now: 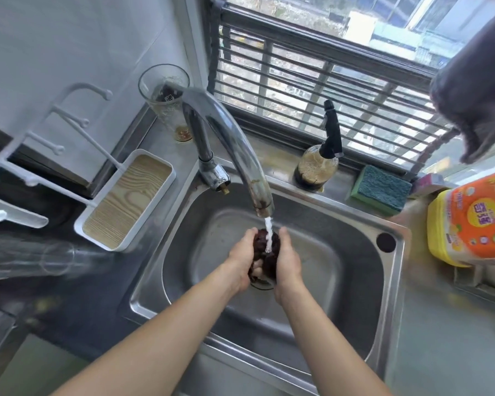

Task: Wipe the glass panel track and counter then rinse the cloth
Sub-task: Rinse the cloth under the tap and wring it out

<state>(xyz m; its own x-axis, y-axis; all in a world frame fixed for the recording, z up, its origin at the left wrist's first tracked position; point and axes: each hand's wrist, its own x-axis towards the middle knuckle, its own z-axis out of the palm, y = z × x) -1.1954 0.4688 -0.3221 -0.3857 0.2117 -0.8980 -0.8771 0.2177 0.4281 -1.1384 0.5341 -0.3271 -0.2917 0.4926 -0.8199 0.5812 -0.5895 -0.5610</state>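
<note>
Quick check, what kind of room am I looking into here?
Most likely a home kitchen: a stainless steel sink with its faucet running beneath a barred window, and a scrub sponge plus a yellow detergent bottle on the counter.

Dark cloth (265,252) bunched, wet — under running tap stream, above sink (340,281) drain.

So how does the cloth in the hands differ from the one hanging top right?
The cloth in the sink is dark reddish-brown, bunched tight between the left hand and right hand, under running water. The hanging cloth is grey, looks larger, drapes loose and is untouched. Both are dark fabric.
</note>
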